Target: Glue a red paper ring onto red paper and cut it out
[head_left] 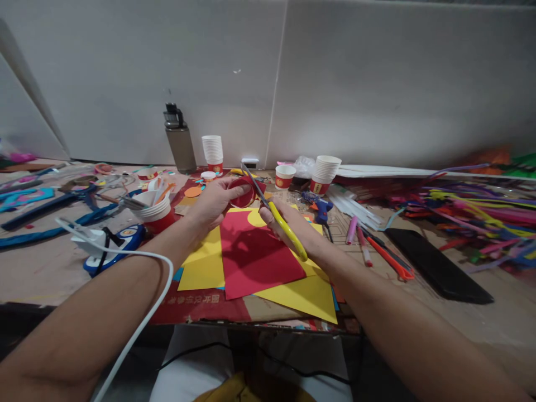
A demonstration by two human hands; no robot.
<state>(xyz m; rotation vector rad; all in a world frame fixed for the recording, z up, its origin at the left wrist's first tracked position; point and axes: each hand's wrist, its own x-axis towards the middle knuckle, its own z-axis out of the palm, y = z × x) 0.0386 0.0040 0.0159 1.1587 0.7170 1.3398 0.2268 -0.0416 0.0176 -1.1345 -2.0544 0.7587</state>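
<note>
My left hand (215, 198) pinches a red round piece (240, 194) with a curved rim; whether it is paper or part of a cup I cannot make out. Yellow-handled scissors (287, 228) are gripped in my right hand (293, 218), their blades pointing up and to the left beside the red piece. Below both hands lies a red sheet of paper (259, 262) on top of several yellow sheets (304, 293). A yellow rounded paper shape (256, 216) shows at the red sheet's upper edge, partly hidden by my right hand.
Stacked paper cups (213, 151) and a bottle (181, 145) stand near the wall. A cup of tools (153, 209) and a power strip (115, 245) are at left. Rightward lie a blue glue gun (321, 206), a black phone-like slab (435, 265) and colourful pipe cleaners (486, 218). A white cable (167, 279) crosses my left forearm.
</note>
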